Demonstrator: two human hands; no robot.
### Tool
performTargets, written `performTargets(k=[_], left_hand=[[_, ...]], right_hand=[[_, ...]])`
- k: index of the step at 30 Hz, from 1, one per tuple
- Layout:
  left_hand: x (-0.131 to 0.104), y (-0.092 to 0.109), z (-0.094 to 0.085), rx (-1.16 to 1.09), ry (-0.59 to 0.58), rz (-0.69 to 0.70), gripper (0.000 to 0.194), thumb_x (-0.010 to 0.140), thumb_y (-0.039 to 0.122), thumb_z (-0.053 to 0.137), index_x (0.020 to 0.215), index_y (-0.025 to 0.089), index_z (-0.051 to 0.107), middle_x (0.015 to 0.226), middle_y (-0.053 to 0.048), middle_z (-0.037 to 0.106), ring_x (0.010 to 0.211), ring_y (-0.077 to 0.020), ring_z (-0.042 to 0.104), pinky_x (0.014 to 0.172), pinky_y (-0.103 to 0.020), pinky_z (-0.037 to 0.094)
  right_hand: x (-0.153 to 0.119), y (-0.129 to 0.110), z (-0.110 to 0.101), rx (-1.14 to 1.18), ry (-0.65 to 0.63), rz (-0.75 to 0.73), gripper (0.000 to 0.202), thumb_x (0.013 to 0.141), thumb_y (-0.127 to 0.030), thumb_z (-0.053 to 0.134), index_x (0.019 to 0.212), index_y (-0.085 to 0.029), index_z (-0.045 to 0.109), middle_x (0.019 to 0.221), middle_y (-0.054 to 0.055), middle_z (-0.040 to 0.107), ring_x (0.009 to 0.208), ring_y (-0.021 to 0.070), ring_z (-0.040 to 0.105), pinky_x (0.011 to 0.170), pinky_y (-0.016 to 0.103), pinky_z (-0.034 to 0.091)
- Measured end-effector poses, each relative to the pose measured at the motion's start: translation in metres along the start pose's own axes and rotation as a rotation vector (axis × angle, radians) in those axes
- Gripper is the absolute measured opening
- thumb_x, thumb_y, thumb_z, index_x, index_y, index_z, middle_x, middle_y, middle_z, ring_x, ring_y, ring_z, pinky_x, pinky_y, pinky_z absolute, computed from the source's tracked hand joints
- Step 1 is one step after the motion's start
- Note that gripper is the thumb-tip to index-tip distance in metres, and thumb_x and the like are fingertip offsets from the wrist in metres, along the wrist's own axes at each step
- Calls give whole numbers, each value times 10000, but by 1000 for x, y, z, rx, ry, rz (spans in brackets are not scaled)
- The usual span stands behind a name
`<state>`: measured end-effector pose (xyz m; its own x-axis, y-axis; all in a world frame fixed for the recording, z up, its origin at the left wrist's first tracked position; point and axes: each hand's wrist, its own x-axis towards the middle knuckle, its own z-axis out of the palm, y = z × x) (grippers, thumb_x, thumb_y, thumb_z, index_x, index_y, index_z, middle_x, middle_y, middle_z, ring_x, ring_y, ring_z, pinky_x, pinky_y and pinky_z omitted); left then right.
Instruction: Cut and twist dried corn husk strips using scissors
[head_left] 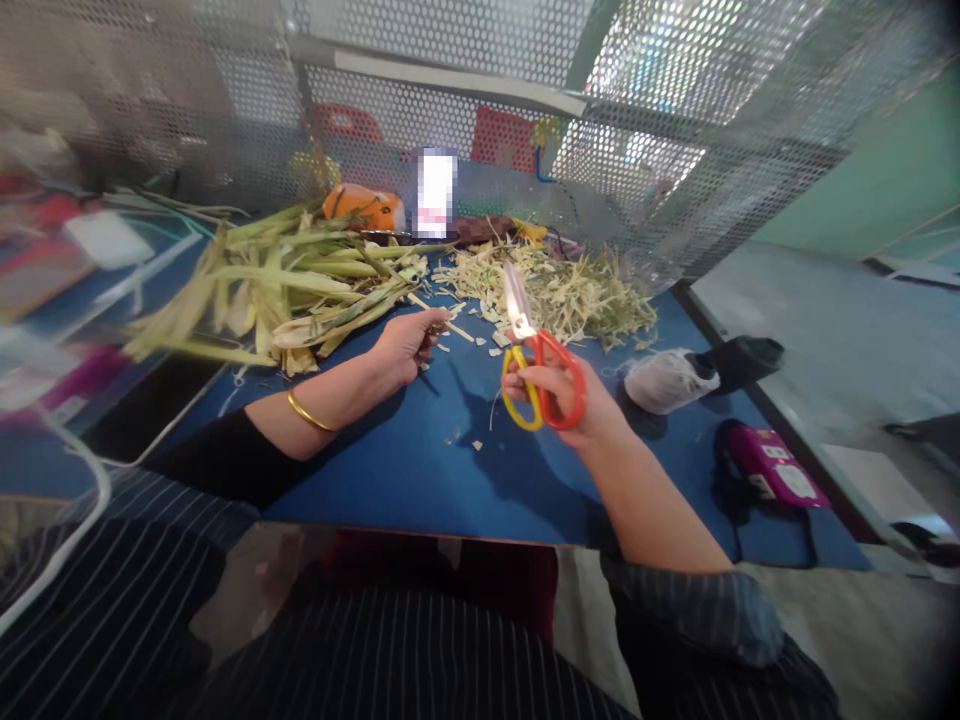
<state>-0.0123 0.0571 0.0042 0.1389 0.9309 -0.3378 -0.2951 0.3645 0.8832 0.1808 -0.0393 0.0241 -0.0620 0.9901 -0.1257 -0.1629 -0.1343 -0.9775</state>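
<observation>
My right hand (pixel 577 390) holds a pair of scissors (pixel 519 308) by its red and yellow handle loops, the blades pointing up and away over the table. My left hand (pixel 409 345) is closed in a pinch on a narrow pale husk strip (pixel 460 331), which sticks out past the fingertips. Behind and left of that hand lies a heap of long dry corn husks (pixel 300 285). Beyond the scissors spreads a pile of cut husk shreds (pixel 570 290). Small husk scraps (pixel 477 445) dot the table between my hands.
A white spool of thread (pixel 664 380) and a dark spool (pixel 742 355) lie at the right, near a magenta box (pixel 776 465) with a cable. An orange packet (pixel 364 208) and a lit phone (pixel 435 190) stand before a perforated metal screen (pixel 390 105). The tabletop (pixel 442 490) is blue.
</observation>
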Motion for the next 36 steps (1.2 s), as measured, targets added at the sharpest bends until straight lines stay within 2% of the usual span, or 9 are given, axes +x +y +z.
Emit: performTargets(k=[3, 5, 7, 9, 12, 21, 25, 30, 36], left_hand=[[5, -1, -4, -12, 2, 42, 196, 669, 194, 702, 597, 156, 523, 549, 22, 479, 424, -39, 328, 388, -220, 139], [8, -2, -8, -21, 11, 58, 215, 668, 201, 711, 591, 157, 515, 557, 22, 480, 432, -39, 328, 396, -224, 144], [9, -3, -9, -36, 14, 73, 224, 670, 198, 713, 589, 157, 509, 557, 26, 468, 436, -37, 318, 405, -226, 141], [10, -5, -8, -51, 9, 84, 216, 675, 203, 716, 601, 156, 519, 560, 28, 458, 443, -38, 320, 414, -226, 146], [8, -8, -5, -45, 3, 87, 207, 687, 244, 721, 626, 158, 544, 562, 26, 445, 451, -44, 328, 425, -230, 151], [-5, -16, 0, 0, -76, 62, 215, 707, 253, 718, 634, 162, 538, 563, 27, 433, 447, -46, 315, 445, -251, 143], [-7, -15, 2, -4, -83, 51, 189, 719, 229, 706, 643, 157, 548, 571, 21, 461, 450, -48, 322, 446, -249, 149], [-7, -14, 3, -10, -81, 59, 191, 709, 221, 712, 633, 153, 551, 579, 20, 472, 463, -51, 340, 444, -243, 159], [-5, -16, 2, -2, -90, 71, 198, 693, 233, 718, 622, 152, 552, 573, 22, 472, 462, -51, 334, 437, -242, 154]], right_hand=[[15, -3, 7, -184, -7, -2, 624, 639, -337, 750, 1208, -208, 527, 636, -79, 492, 422, 42, 410, 382, 188, 356], [14, -1, 3, -311, -30, 36, 622, 648, -415, 740, 1192, -194, 535, 648, -73, 487, 406, 35, 352, 353, 190, 292], [10, 3, -2, -474, -53, 49, 600, 647, -432, 742, 1161, -178, 567, 755, -23, 557, 488, 61, 442, 424, 215, 374], [5, 6, -6, -668, -37, 11, 582, 637, -399, 761, 1147, -173, 595, 896, 38, 611, 654, 119, 558, 589, 276, 480], [4, 10, -7, -829, -23, -46, 573, 668, -405, 747, 1176, -183, 604, 1003, 82, 632, 834, 189, 603, 762, 355, 504], [3, 10, 0, -681, -20, -24, 474, 716, -473, 689, 1088, -179, 662, 788, 31, 609, 596, 121, 509, 498, 256, 424], [2, 11, 2, -656, 0, -6, 487, 698, -455, 708, 1095, -177, 660, 735, 15, 598, 546, 106, 483, 460, 248, 404], [0, 10, 3, -614, -35, 12, 425, 734, -463, 678, 1057, -187, 667, 545, -46, 485, 463, 92, 420, 412, 233, 347], [-1, 10, 3, -597, -40, 5, 433, 751, -491, 661, 1057, -185, 670, 514, -54, 460, 444, 86, 404, 409, 229, 324]])
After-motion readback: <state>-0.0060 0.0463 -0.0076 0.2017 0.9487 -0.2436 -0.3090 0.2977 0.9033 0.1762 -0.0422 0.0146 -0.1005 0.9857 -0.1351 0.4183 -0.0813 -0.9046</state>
